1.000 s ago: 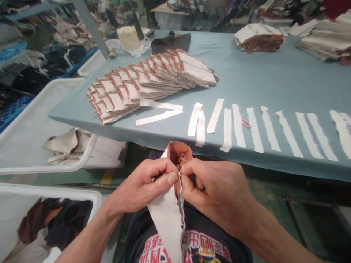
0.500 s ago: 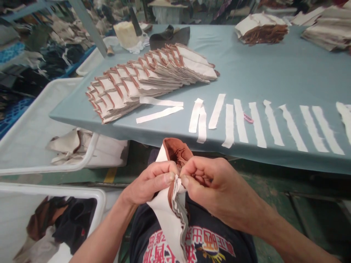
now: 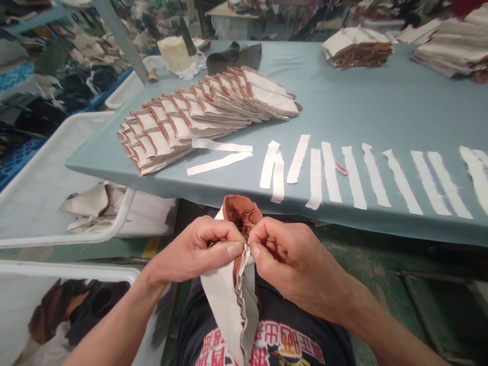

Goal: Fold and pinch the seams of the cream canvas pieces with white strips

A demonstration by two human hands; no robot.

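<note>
Both of my hands pinch one piece of cream cloth with a brown suede lining [image 3: 229, 300], held over my lap below the table edge. My left hand [image 3: 190, 251] grips its left side with thumb and fingers closed. My right hand [image 3: 290, 259] pinches the seam edge from the right, thumb tip against the left thumb. The brown end of the piece [image 3: 240, 211] bunches above my fingers, and the cream part hangs down over my dark shirt.
A blue-grey table [image 3: 381, 107] carries a fanned row of cream and brown pieces [image 3: 198, 114], several white cloth strips [image 3: 343, 173] along the near edge, and more stacks [image 3: 358, 48] at the back. White bins [image 3: 46, 173] with cloth stand at the left.
The cloth piece has been worked slightly between my fingers, its seam edge now more folded. My hands stay together at nearly the same spot.
</note>
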